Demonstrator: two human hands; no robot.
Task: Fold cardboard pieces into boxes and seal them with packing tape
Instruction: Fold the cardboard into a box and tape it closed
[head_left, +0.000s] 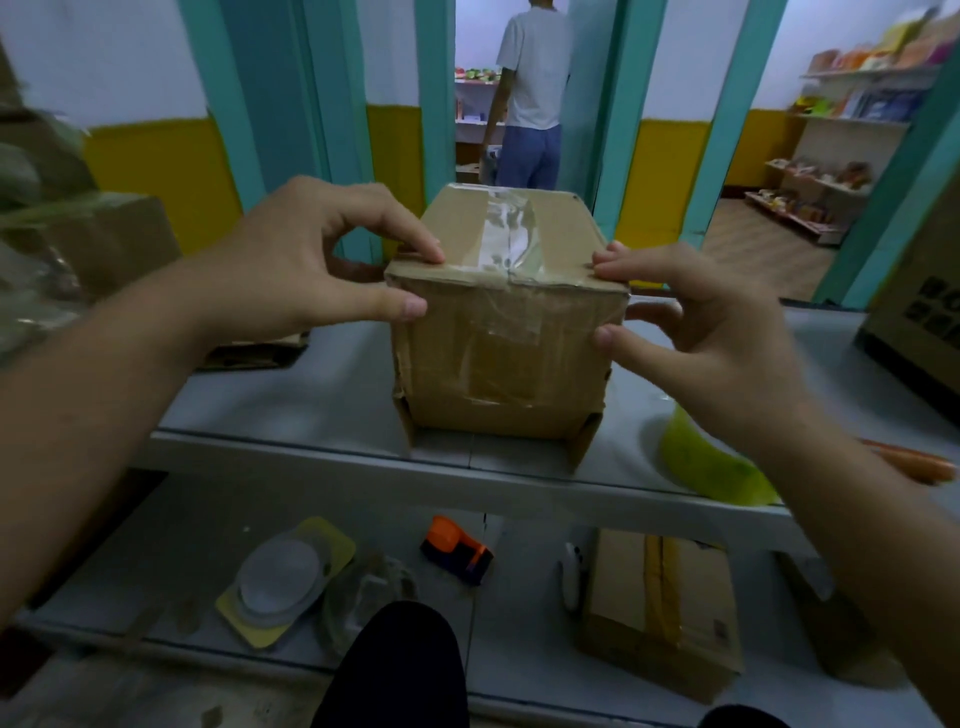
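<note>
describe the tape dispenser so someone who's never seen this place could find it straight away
Start at the cardboard box standing on the grey counter, then drop to the lower shelf beneath it. The tape dispenser lies there between a yellow blister pack and a flat taped carton; it alone is orange and black.

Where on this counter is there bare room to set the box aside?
Bare grey counter lies left of the box, between it and the flat cardboard. A narrower patch lies right, before the green object. The lower shelf is crowded: tape dispenser, yellow pack, taped carton.
</note>
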